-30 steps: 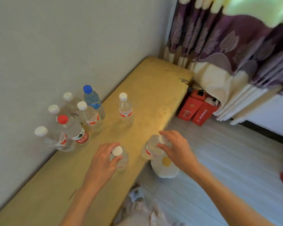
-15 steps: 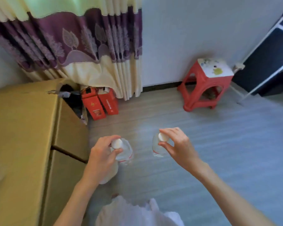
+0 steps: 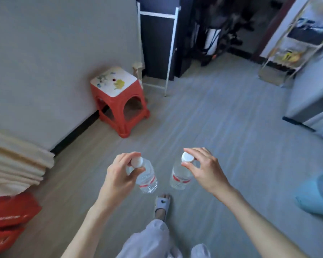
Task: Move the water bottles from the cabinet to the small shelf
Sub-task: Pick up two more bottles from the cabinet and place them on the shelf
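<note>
- A second ago both hands were on bottles standing on the yellow cabinet; now the cabinet is out of view and the view faces open grey floor (image 3: 222, 127), so the carry across the room is judged under way.
- The left hand (image 3: 119, 175) pinches the white cap of the left bottle (image 3: 146, 176), which hangs tilted, base swinging right.
- The right hand (image 3: 203, 170) pinches the cap of the right bottle (image 3: 180, 175), hanging nearly upright; the two bottles are near, not touching.
- Both are clear plastic with red label bands and look mostly full.
- A wire shelf (image 3: 295, 43) stands far right, probably the goal; a red stool (image 3: 119, 101) sits far left.
</note>
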The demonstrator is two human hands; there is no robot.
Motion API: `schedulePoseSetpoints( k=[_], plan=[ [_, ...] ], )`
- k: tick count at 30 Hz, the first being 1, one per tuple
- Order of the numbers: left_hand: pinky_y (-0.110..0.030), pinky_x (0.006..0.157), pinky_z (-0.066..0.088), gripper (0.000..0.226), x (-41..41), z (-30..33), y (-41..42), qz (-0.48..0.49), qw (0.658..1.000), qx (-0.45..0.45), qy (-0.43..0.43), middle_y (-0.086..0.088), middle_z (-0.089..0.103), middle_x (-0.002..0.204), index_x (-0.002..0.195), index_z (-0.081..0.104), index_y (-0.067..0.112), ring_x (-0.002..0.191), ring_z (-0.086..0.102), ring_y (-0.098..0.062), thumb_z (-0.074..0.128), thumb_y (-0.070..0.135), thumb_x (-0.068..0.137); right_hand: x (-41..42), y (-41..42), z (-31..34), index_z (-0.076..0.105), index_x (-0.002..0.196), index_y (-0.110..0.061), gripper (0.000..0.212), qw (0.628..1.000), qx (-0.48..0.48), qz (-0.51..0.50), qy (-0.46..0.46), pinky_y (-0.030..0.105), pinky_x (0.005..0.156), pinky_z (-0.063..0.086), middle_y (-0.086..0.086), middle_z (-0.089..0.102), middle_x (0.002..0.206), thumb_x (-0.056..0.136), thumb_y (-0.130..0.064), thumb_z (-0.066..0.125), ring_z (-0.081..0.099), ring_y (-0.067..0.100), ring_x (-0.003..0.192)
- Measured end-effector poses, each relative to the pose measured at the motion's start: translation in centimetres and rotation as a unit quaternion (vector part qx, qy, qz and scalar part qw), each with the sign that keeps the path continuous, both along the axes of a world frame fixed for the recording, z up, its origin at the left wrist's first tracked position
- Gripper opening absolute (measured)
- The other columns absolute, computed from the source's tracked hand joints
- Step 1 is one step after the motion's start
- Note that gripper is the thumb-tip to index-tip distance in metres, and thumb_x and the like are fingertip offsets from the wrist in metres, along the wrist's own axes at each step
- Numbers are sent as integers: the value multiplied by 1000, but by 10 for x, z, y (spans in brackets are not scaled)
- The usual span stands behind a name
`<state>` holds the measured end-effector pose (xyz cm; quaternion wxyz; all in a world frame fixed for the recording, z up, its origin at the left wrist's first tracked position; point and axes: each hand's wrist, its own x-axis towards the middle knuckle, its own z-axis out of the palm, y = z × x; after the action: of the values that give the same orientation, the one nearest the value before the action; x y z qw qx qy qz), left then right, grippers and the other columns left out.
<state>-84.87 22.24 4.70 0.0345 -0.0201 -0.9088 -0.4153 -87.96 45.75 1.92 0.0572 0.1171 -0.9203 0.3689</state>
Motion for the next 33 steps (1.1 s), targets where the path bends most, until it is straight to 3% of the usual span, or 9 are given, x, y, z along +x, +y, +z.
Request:
schedulePoseSetpoints(
  k=[3,6,12,15,20,25,30,33],
  plan=[
    [-9,73,32,30,-83,-5,41,-68,997,-19,-9,12,56,87,99,62,15,80,46,-3,71,16,71,-56,41,0,66,100,-1,36,999,8,-47,-10,8,84,31,12,68,94,67,-17,68,48,13,90],
    [-1,74,30,33,-160,-3,82,-121,992,-30,-19,8,55,91,103,62,15,79,46,-3,72,9,73,-108,80,4,65,101,-1,36,995,8,-103,-2,5,86,29,12,67,95,69,-18,67,48,11,91],
    [-1,73,29,33,-297,4,173,-196,979,-54,-19,16,50,86,106,61,16,83,47,-10,70,9,75,-204,164,9,65,102,1,37,979,-7,-206,12,6,87,31,12,67,97,70,-17,67,49,12,92],
    [-10,71,29,35,-358,3,225,-216,974,-61,-23,17,48,84,107,61,16,82,47,-11,70,9,75,-254,211,5,65,102,1,37,974,-10,-228,11,6,87,31,13,68,96,69,-17,67,50,12,92],
    [1,72,31,36,-459,-9,318,-216,974,-60,-33,17,49,82,105,63,13,78,50,-13,72,5,72,-349,305,-7,65,103,-1,38,974,-9,-228,-9,3,86,29,12,67,96,70,-18,67,49,10,92],
    [-10,72,28,37,-563,-6,410,-228,971,-62,-46,5,52,88,107,62,13,81,49,-14,73,7,72,-449,403,0,65,103,0,39,973,3,-232,-8,11,86,33,12,67,97,69,-18,66,49,12,92],
    [-9,72,30,36,-668,4,490,-231,971,-57,-29,3,53,91,107,62,11,80,50,-14,71,5,73,-553,483,5,65,104,0,38,968,12,-251,6,5,87,30,12,67,98,70,-17,66,49,12,93],
    [-7,71,32,36,-738,1,536,-244,968,-58,-26,4,53,92,109,61,13,80,50,-13,70,8,75,-618,529,2,64,104,1,37,963,11,-268,8,10,86,33,14,66,98,71,-14,68,52,14,93]
  ],
)
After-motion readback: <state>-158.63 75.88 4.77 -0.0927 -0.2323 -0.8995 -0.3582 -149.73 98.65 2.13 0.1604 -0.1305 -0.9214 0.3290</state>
